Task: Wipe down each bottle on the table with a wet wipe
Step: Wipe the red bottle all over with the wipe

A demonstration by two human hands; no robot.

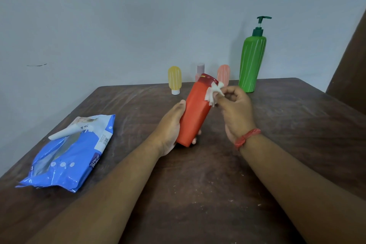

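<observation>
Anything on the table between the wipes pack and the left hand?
No. Head view shows bare table between the wipes pack and the left hand.

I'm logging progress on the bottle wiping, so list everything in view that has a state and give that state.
Red bottle: lifted, tilted, held by the left hand.
Wet wipe: crumpled, pinched by the right hand against the red bottle.
Green pump bottle: upright on the table.
Yellow bottle: standing on its cap.
Wipes pack: lying flat, flap open.
</observation>
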